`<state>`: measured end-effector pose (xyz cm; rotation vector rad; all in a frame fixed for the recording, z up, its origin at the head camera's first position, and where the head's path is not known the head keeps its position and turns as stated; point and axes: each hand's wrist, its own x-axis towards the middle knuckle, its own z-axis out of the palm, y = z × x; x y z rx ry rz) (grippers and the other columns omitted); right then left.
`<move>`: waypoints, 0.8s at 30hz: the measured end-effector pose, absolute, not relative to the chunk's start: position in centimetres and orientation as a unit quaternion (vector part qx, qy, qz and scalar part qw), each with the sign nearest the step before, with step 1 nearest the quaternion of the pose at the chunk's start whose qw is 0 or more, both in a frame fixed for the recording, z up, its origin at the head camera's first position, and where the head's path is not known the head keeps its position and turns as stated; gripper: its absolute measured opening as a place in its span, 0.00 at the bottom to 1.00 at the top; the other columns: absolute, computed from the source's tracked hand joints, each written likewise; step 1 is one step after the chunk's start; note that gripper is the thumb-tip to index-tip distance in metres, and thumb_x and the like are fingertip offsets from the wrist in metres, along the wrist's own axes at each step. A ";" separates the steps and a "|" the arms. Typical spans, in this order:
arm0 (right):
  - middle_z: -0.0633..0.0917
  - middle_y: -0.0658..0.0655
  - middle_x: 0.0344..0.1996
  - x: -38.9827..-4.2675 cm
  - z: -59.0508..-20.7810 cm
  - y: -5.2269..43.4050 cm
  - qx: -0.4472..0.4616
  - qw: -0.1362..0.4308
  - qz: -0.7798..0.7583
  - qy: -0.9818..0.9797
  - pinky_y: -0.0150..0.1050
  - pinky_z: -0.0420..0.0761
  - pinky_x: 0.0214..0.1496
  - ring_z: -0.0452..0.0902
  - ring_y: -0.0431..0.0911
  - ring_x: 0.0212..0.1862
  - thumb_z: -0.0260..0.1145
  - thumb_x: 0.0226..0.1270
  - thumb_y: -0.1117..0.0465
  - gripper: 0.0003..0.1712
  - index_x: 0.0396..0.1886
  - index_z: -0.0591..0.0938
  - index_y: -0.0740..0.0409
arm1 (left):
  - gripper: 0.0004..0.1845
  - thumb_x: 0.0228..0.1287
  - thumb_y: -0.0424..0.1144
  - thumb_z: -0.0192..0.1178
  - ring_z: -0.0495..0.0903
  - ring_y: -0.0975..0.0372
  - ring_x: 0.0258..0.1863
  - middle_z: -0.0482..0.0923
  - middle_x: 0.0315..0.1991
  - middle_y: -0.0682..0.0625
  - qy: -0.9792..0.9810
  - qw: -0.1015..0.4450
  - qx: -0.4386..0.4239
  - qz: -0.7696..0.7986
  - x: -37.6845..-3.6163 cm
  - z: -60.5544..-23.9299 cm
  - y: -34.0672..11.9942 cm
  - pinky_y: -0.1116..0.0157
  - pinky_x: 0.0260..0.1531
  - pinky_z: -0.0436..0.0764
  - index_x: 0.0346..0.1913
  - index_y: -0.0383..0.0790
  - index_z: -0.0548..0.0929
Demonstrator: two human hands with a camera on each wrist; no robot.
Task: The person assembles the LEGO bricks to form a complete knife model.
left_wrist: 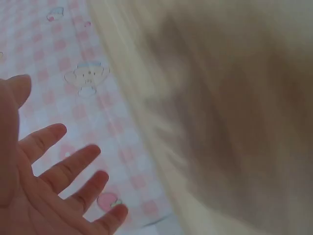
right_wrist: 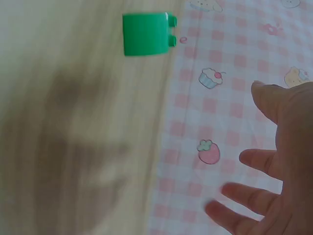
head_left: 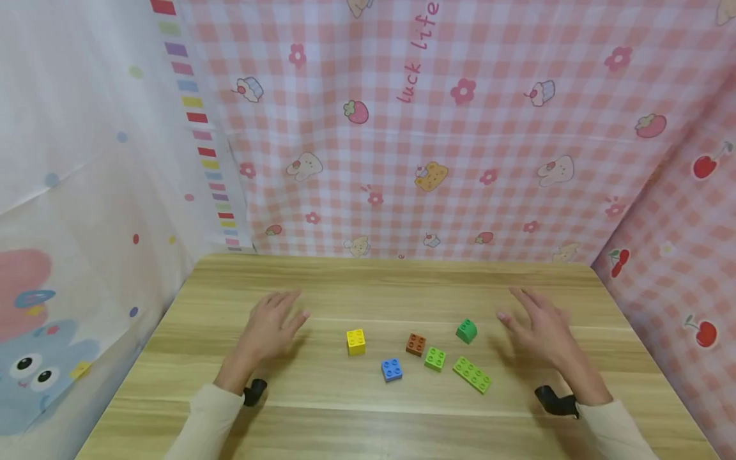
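Both hands (head_left: 270, 326) flat, w/ bricks (head_left: 356, 342) between

Wooden table (head_left: 368, 421); on it lie yellow (head_left: 356, 342), blue (head_left: 391, 369), brown (head_left: 415, 344) and three green bricks (head_left: 471, 374).

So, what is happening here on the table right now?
A person holds both hands open above a wooden table, touching nothing. The left hand is nearest the yellow brick, the right hand nearest the dark green brick. Between them lie a brown brick, a blue brick and two light green ones.
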<state>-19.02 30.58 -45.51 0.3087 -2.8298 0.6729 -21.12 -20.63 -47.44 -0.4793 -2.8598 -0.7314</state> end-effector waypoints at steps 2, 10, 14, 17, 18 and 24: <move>0.67 0.74 0.61 -18.6 -46.0 30.6 0.111 0.098 0.253 -0.956 0.67 0.60 0.55 0.64 0.69 0.58 0.58 0.66 0.45 0.37 0.65 0.65 0.66 | 0.31 0.69 0.58 0.45 0.60 0.44 0.65 0.66 0.64 0.40 -0.945 0.052 -0.158 -0.282 -20.9 -47.8 -20.3 0.40 0.60 0.56 0.67 0.42 0.65; 0.74 0.71 0.54 -16.9 -47.3 30.7 0.107 0.065 0.334 -0.934 0.44 0.78 0.37 0.78 0.56 0.42 0.59 0.67 0.50 0.33 0.65 0.66 0.64 | 0.31 0.68 0.58 0.47 0.64 0.46 0.62 0.69 0.62 0.41 -0.913 0.010 -0.146 -0.382 -20.0 -48.8 -19.1 0.44 0.58 0.63 0.66 0.41 0.67; 0.77 0.68 0.52 -16.3 -47.7 30.6 0.090 0.048 0.363 -0.926 0.35 0.76 0.34 0.78 0.50 0.39 0.59 0.68 0.50 0.30 0.64 0.67 0.61 | 0.28 0.69 0.55 0.49 0.71 0.49 0.57 0.72 0.59 0.43 -0.907 -0.016 -0.137 -0.398 -19.8 -49.1 -18.5 0.46 0.54 0.69 0.66 0.44 0.66; 0.78 0.66 0.51 -16.0 -48.2 30.4 0.085 0.032 0.392 -0.915 0.34 0.76 0.33 0.78 0.49 0.38 0.58 0.68 0.50 0.29 0.64 0.68 0.60 | 0.28 0.69 0.54 0.50 0.74 0.52 0.53 0.74 0.57 0.46 -0.901 -0.039 -0.129 -0.413 -19.7 -49.3 -17.8 0.49 0.52 0.71 0.66 0.46 0.66; 0.78 0.65 0.50 -15.9 -48.3 30.3 0.085 0.026 0.403 -0.911 0.35 0.76 0.32 0.79 0.49 0.36 0.58 0.68 0.51 0.29 0.63 0.69 0.61 | 0.28 0.69 0.54 0.49 0.75 0.54 0.52 0.74 0.56 0.48 -0.899 -0.046 -0.128 -0.417 -19.7 -49.4 -17.6 0.50 0.52 0.72 0.67 0.46 0.66; 0.77 0.62 0.46 -15.5 -49.2 29.6 0.094 -0.021 0.455 -0.885 0.37 0.76 0.30 0.78 0.48 0.31 0.59 0.68 0.53 0.27 0.62 0.70 0.62 | 0.31 0.65 0.61 0.49 0.74 0.60 0.50 0.75 0.54 0.54 -0.880 -0.084 -0.125 -0.451 -19.8 -49.8 -16.5 0.55 0.52 0.71 0.66 0.50 0.66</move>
